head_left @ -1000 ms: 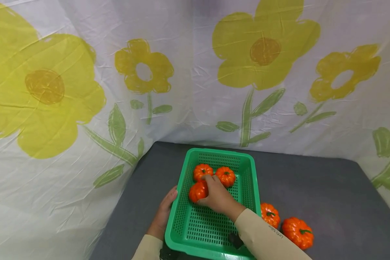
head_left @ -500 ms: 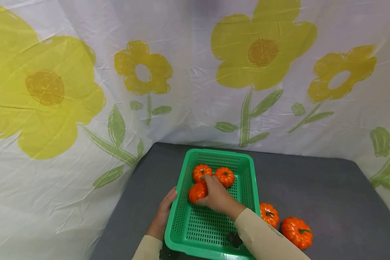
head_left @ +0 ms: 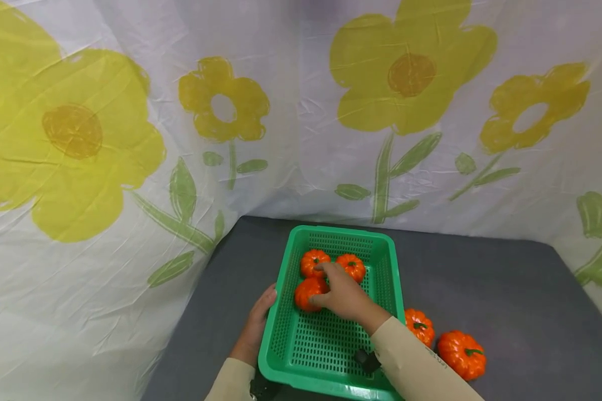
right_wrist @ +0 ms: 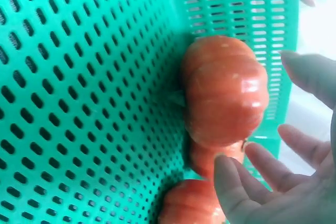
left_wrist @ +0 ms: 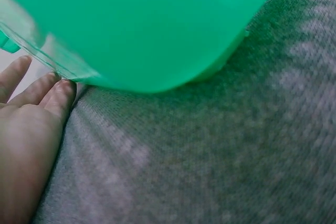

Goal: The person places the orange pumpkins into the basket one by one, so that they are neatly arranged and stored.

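Three orange pumpkins sit inside a green basket [head_left: 326,387]: the nearest pumpkin [head_left: 308,294], a back left one [head_left: 313,262] and a back right one [head_left: 352,266]. Over the nearest one is my right hand [head_left: 346,295], thumb and fingers spread apart. The right wrist view shows a gap between that pumpkin [right_wrist: 226,93] and the right hand [right_wrist: 289,182]. My left hand [head_left: 256,323] rests against the basket's left side; in the left wrist view the fingertips of the left hand [left_wrist: 31,124] touch its lower edge, fingers nearly straight.
Two more orange pumpkins, one partly behind the sleeve [head_left: 419,326] and another [head_left: 461,355], lie on the dark grey table [head_left: 522,312] right of the basket. A flower-printed cloth [head_left: 301,111] hangs behind and to the left.
My right hand has let go of the nearest pumpkin, its fingers spreading and drawing slightly off to the right. That pumpkin stays in the basket. The left hand keeps its place at the basket's side.
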Demonstrator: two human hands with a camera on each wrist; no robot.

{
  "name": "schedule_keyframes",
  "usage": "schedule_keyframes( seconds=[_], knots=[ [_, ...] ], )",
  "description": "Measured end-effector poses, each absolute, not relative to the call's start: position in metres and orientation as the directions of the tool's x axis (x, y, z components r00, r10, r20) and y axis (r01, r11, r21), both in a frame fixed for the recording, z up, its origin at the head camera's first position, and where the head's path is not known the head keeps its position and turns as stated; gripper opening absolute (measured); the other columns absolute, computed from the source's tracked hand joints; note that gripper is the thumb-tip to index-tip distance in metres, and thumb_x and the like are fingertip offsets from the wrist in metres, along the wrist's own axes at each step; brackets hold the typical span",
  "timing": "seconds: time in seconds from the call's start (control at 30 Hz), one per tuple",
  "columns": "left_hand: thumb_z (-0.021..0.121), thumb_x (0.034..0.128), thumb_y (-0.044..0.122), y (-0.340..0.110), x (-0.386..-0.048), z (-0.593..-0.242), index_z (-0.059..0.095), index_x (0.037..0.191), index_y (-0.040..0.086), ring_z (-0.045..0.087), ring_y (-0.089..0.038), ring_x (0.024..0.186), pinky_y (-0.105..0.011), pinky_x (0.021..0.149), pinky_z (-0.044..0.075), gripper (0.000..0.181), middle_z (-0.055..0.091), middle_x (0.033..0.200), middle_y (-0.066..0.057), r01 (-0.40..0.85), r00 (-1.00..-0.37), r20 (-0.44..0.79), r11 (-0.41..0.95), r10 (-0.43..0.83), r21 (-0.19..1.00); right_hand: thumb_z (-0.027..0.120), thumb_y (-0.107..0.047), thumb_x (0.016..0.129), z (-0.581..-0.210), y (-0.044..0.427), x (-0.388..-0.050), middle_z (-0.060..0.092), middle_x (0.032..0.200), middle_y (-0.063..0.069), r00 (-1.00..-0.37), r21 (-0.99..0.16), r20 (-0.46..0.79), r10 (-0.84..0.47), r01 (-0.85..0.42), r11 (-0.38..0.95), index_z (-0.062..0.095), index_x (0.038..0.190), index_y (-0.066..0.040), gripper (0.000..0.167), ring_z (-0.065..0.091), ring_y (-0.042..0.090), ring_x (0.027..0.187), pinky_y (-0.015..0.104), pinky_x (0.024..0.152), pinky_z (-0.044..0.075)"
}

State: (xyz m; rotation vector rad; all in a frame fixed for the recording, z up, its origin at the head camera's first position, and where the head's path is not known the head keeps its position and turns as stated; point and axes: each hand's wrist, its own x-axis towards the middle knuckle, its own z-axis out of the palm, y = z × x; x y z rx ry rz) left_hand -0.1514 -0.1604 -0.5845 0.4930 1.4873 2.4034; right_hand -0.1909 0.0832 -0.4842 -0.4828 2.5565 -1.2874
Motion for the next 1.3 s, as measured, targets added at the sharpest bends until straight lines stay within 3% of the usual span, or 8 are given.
schedule_keyframes(
  seconds=[0.27,0.53,0.93,1.3],
  knots=[
    [0.026,0.1189,0.031,-0.160,-0.152,-0.585,0.028,0.169,-0.002,0.057,-0.030,0.135,-0.050,0.115,0.046,0.060,0.052,0.154,-0.021,-0.061,-0.918,0.113,-0.417,0.380,0.907,0.083,-0.017,0.101,-0.475,0.091,-0.195,0.058,0.147,0.020,-0.939,-0.892,-0.007,-0.345,-0.150,0.426,0.056,0.152,-0.002,0.060,0.055,0.045,0.134,0.060,0.103,0.052],
    [0.025,0.1189,0.030,-0.161,-0.152,-0.588,0.023,0.171,-0.001,0.054,-0.031,0.139,-0.051,0.117,0.044,0.060,0.045,0.160,-0.025,-0.057,-0.913,0.120,-0.415,0.390,0.908,0.082,-0.015,0.101,-0.471,0.102,-0.194,0.059,0.143,0.016,-0.939,-0.927,0.007,-0.345,-0.136,0.350,0.053,0.155,-0.007,0.062,0.057,0.045,0.131,0.058,0.101,0.054],
    [0.023,0.1193,0.030,-0.161,-0.153,-0.587,0.020,0.172,0.000,0.051,-0.031,0.143,-0.050,0.119,0.042,0.061,0.037,0.165,-0.028,-0.040,-0.905,0.141,-0.410,0.402,0.911,0.082,-0.015,0.101,-0.461,0.126,-0.184,0.057,0.145,0.018,-0.938,-0.939,0.021,-0.345,-0.137,0.315,0.050,0.157,-0.010,0.065,0.057,0.044,0.133,0.057,0.104,0.054],
    [0.023,0.1190,0.031,-0.160,-0.153,-0.588,0.023,0.172,0.000,0.054,-0.031,0.141,-0.051,0.118,0.044,0.061,0.044,0.162,-0.025,-0.065,-0.912,0.116,-0.418,0.394,0.906,0.080,-0.016,0.103,-0.451,0.151,-0.172,0.055,0.146,0.018,-0.952,-0.940,0.056,-0.301,-0.152,0.304,0.050,0.157,-0.009,0.062,0.057,0.044,0.132,0.055,0.100,0.055]
  ],
)
